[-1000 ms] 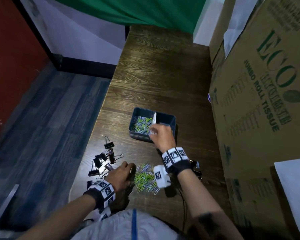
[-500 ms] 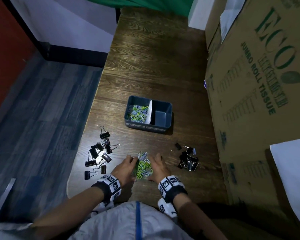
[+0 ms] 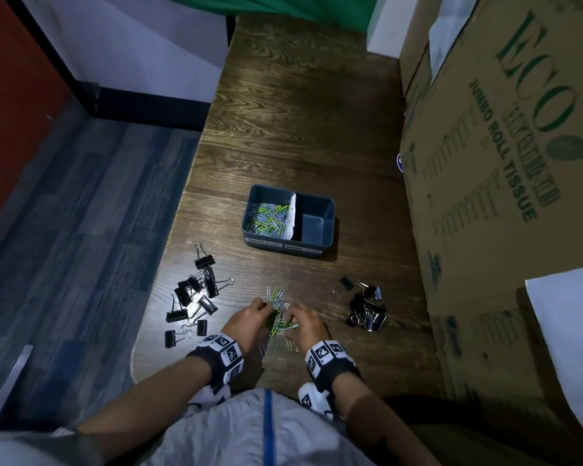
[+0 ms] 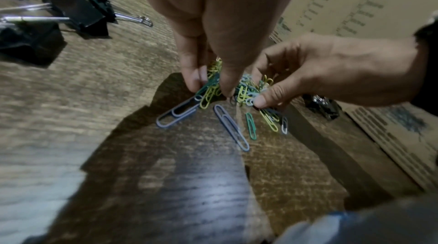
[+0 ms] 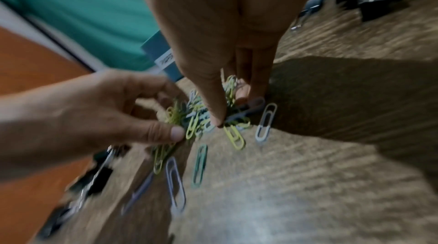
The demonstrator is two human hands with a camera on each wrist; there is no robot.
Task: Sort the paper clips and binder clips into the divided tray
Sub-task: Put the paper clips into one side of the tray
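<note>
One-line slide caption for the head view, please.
Both hands, left hand and right hand, gather loose paper clips before the divided tray; binder clips wait on the table.

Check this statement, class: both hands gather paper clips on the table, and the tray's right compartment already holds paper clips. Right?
Wrong compartment. The head view shows the paper clips in the tray lie in its left compartment; the right one looks empty. Both hands do gather paper clips.

**Greens, blues and black on dark wood**

The paper clips point(image 3: 279, 322) are yellow-green, teal and pale blue. The binder clips point(image 3: 196, 299) are black with silver handles. The tray point(image 3: 317, 245) is slate blue with a white divider point(image 3: 292, 215). The table point(image 3: 300, 129) is dark brown woodgrain; the cardboard box point(image 3: 502, 163) is tan with green print; the wristbands point(image 3: 223, 348) are black-and-white checked.
</note>
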